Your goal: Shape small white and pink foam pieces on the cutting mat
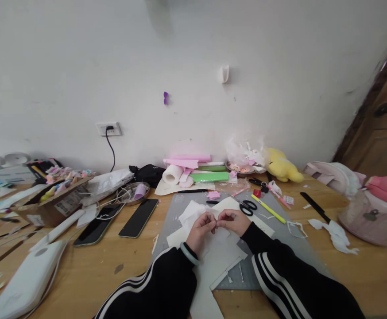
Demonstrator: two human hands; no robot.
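Observation:
My left hand [201,231], with a pale bangle at the wrist, is closed in a pinch. Its fingertips meet those of my right hand [233,222], which is pinched too. Whatever lies between the fingers is too small to make out. Under both hands are white tissue [191,212] and sheets of white paper [210,277], spread over a grey cutting mat [176,208]. Black-handled scissors [248,207] rest just beyond my right hand. A yellow marker [268,208] lies to the right of them.
Two phones [139,218] and a white power bank [29,279] lie on the left, near a cardboard box [59,204] of small toys. Pink paper rolls [188,158], a green roll [210,177] and a yellow plush toy [282,166] line the wall. A pink bag [368,217] stands at right.

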